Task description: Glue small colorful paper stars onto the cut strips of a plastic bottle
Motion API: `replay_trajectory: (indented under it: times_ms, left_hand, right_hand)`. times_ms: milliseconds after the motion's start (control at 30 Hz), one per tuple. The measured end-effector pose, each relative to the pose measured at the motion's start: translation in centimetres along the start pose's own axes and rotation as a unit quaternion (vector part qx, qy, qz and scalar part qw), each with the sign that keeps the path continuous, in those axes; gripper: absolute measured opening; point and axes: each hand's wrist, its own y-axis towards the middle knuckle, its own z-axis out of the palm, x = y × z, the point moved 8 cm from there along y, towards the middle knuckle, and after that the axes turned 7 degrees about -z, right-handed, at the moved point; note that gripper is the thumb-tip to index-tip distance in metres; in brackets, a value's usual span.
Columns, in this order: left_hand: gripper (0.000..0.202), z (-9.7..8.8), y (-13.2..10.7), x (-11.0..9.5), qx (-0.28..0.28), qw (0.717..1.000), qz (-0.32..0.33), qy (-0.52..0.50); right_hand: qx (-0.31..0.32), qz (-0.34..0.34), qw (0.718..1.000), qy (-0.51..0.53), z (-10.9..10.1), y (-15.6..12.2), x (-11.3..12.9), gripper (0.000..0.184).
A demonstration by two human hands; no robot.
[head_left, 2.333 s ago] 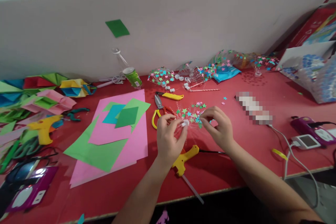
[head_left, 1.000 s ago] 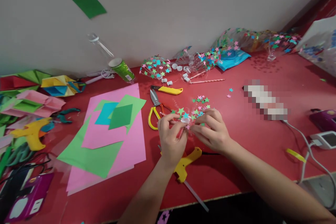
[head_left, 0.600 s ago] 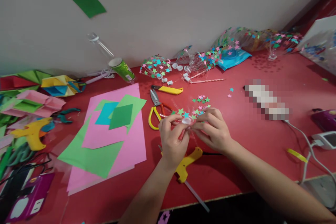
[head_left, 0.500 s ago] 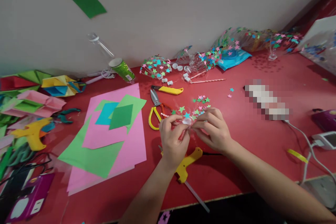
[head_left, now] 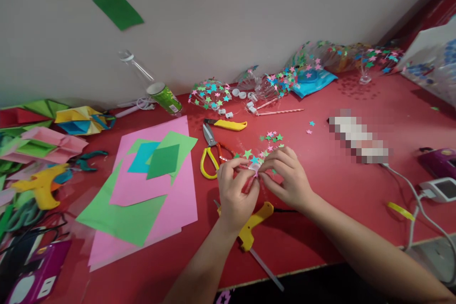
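Above the red table, my left hand (head_left: 235, 191) and my right hand (head_left: 288, 176) meet with their fingertips pinched together. Between them is a small pink paper star (head_left: 255, 174), partly covered by the fingers. A clear plastic piece (head_left: 253, 166) shows just behind the fingertips; how it joins the star I cannot tell. Paper stars (head_left: 254, 159) in green, blue and pink spread out just beyond the hands, some seemingly on clear strips. Under my wrists lies a yellow glue gun (head_left: 251, 228) with a glue stick (head_left: 266, 270) in its back end.
Yellow-and-red-handled scissors (head_left: 209, 154) and a yellow cutter (head_left: 231, 125) lie left of the hands. Further left are stacked coloured papers (head_left: 142, 218). Star-covered clear ornaments (head_left: 210, 93) and a green can (head_left: 164, 98) line the wall. A white cable (head_left: 404, 178) runs along the right.
The pink star now shows between my fingertips, where it was hardly visible before. Both hands keep almost the same place; the whole view has shifted slightly.
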Motion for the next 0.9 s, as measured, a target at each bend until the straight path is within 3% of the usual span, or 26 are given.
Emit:
replay_trajectory:
  times_ms: [500,700,900]
  left_hand:
    - [0.017,0.1,0.1,0.5,0.019,0.998,-0.032,-0.055]
    - [0.014,0.2,0.2,0.7,0.075,0.991,-0.043,-0.099]
    - [0.01,0.1,0.2,1.2,0.047,0.994,-0.052,-0.089]
  right_hand:
    - [0.003,0.053,0.998,0.046,0.6,-0.3,-0.8,0.008]
    - [0.002,0.065,0.996,0.055,0.6,-0.3,-0.9,0.01]
    - [-0.007,0.06,0.996,0.059,0.7,-0.3,-0.5,0.011]
